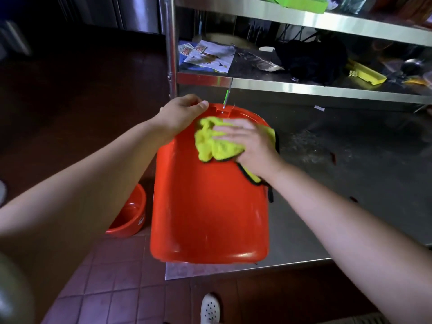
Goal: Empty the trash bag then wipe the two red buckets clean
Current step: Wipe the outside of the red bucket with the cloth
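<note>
Looking down, we see a dark red tiled floor [112, 284] under us, with a stainless steel counter [350, 183] filling the right side and steel shelves [304, 86] rising behind it on a round post [171, 54]. The counter's near edge and its left corner sit just below the big bucket, and the bare steel to the right is scratched and smeared.

Our larger red bucket [210, 211] lies tipped on that corner, its mouth toward the shelves and its base overhanging the counter edge toward us. The second red bucket [131, 216] stands on the floor just left of the counter, partly hidden behind our left arm.

On the lower shelf lie printed paper packets [205, 56], a black bundle [311, 59] and a yellow plastic piece [367, 72]; the print is too blurred for us to read. A green tray [301, 2] sits on the upper shelf.

Our left hand [180, 111] grips the bucket's far rim, fingers curled over it and thumb along the edge. Our right hand [247, 143] presses a yellow microfiber cloth [212, 143] flat against the bucket's side, fingers straight and close together.

A white perforated clog [210, 308] shows on the tiles at the bottom.
</note>
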